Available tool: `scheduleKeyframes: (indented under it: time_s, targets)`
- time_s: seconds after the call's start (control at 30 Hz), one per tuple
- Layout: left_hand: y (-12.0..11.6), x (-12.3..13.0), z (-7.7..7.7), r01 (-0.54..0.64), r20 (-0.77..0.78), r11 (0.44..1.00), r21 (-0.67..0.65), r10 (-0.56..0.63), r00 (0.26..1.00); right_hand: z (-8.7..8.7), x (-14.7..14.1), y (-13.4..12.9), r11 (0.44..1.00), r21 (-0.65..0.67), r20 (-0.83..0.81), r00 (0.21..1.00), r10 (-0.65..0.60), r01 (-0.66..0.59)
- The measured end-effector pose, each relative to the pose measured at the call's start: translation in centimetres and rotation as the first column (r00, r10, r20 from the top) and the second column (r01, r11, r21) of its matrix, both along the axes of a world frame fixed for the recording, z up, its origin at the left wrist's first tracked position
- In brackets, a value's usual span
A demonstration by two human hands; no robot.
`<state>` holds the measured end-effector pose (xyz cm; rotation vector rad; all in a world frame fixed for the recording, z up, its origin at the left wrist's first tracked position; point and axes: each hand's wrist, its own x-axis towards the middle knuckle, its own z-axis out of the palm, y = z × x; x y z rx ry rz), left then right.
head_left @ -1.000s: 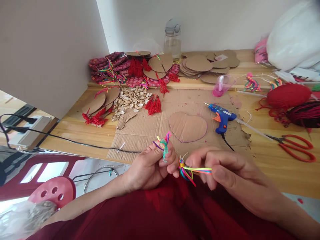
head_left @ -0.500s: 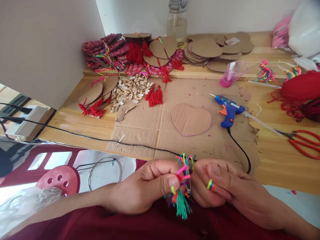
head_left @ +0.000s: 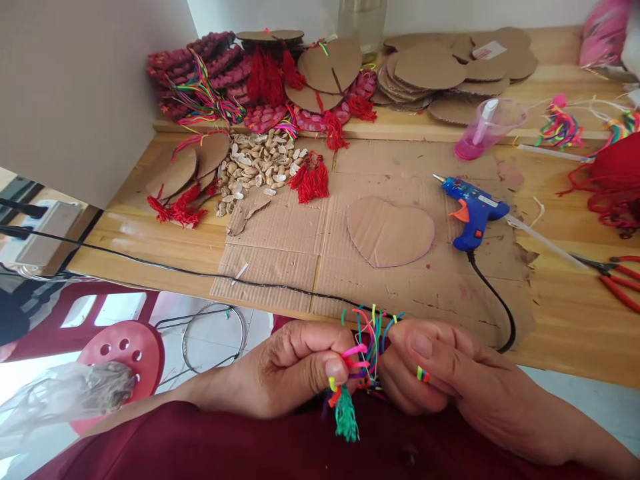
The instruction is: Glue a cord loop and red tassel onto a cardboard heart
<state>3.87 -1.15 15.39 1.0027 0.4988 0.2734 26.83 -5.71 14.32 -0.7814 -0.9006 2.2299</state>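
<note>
My left hand pinches a bunch of bright multicoloured cords between thumb and forefinger. A green tassel dangles below that thumb. Close beside it, my right hand is closed around the other side of the same cords, and a bit of yellow, green and orange cord shows between its fingers. Both hands are over my lap at the table's front edge. Beyond them a heart-shaped cardboard piece lies flat on a cardboard sheet. To its right rests a blue glue gun.
Peanut shells are heaped at left centre near a red tassel. Stacked cardboard hearts and pink decorated pieces line the back. A pink cup, red yarn and red-handled pliers are at right. A black cable crosses the front.
The cords between my hands have spread out, and the gap between the hands looks slightly wider. The green tassel has shifted left with my left hand. The whole view has tilted down a little.
</note>
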Motion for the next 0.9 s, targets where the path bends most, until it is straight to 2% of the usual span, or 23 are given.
scheduleKeyframes:
  time_s: [0.1,0.17,0.23,0.33,0.4,0.47,0.53,0.6,0.63,0.7,0.9]
  targets:
    - [-0.2,0.1,-0.6,-0.032,-0.002,0.998,-0.053,0.032,0.999,-0.4,-0.1,0.2,1.000,-0.008,-0.012,1.000,-0.001,0.001]
    - [-0.2,0.5,-1.4,-0.091,0.012,0.990,-0.109,0.093,0.996,-0.7,-0.1,0.6,0.999,-0.016,-0.045,0.998,-0.032,0.031]
    - [0.1,1.1,-2.3,-0.203,0.069,0.959,-0.196,0.220,0.973,-0.7,-0.1,1.1,0.994,-0.040,-0.068,0.992,-0.102,0.100]
    - [1.4,2.0,-2.9,-0.280,0.115,0.928,-0.246,0.315,0.942,-0.5,0.3,2.2,0.963,-0.100,-0.088,0.962,-0.259,0.250]
    - [2.6,2.4,-2.9,-0.313,0.114,0.940,-0.137,0.329,0.938,-0.3,0.6,2.8,0.917,-0.143,-0.117,0.914,-0.388,0.371]
    - [3.5,2.7,-2.7,-0.336,0.048,0.934,0.120,0.333,0.942,-0.2,0.9,3.3,0.869,-0.172,-0.142,0.862,-0.487,0.463]
    - [4.0,3.0,-2.4,-0.300,-0.044,0.849,0.435,0.353,0.935,-0.2,1.1,3.7,0.837,-0.175,-0.160,0.823,-0.544,0.519]
    - [4.1,3.6,-2.2,-0.229,-0.119,0.740,0.632,0.385,0.915,-0.1,1.1,3.8,0.830,-0.145,-0.175,0.811,-0.558,0.539]
    - [4.2,3.9,-2.1,-0.204,-0.141,0.708,0.676,0.396,0.908,-0.1,1.0,3.9,0.831,-0.117,-0.181,0.811,-0.557,0.545]
    - [4.2,4.5,-2.0,-0.186,-0.177,0.700,0.689,0.412,0.894,-0.1,0.8,3.9,0.837,-0.058,-0.191,0.817,-0.544,0.544]
    - [4.4,5.8,-2.5,-0.204,-0.233,0.816,0.541,0.378,0.896,-0.2,0.6,3.9,0.858,0.017,-0.224,0.838,-0.498,0.514]
